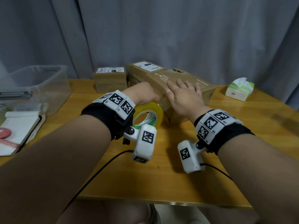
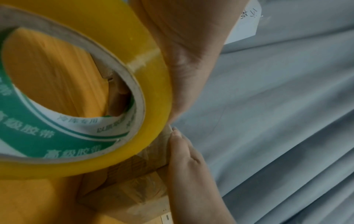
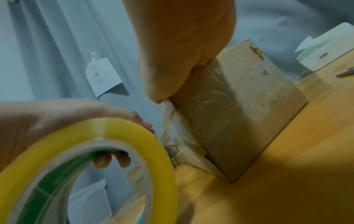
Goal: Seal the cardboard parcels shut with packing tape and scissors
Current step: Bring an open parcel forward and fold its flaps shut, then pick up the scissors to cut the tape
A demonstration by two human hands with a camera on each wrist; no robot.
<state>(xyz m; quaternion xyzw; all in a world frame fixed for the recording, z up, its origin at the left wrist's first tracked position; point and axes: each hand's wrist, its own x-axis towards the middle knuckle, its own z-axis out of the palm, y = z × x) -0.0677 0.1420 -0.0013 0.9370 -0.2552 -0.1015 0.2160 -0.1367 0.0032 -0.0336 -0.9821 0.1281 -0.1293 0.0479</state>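
Note:
A long brown cardboard parcel (image 1: 186, 78) lies at the table's middle, its near end face (image 3: 178, 136) covered with clear tape. My left hand (image 1: 145, 94) grips a yellow tape roll (image 1: 151, 110) right at that end, thumb over the rim and fingers (image 3: 103, 162) inside the core. The roll (image 2: 95, 75) fills the left wrist view. My right hand (image 1: 182, 92) rests flat and open on the parcel's top near the same end, its thumb (image 2: 176, 136) at the top edge of the taped face.
Two smaller labelled parcels (image 1: 110, 78) (image 1: 142, 70) stand behind the long one. A clear plastic bin (image 1: 38, 83) and an open notebook (image 1: 21, 126) are at the left. A tissue box (image 1: 239, 89) sits far right, with thin metal tips (image 3: 344, 74) lying near it. A grey curtain hangs behind.

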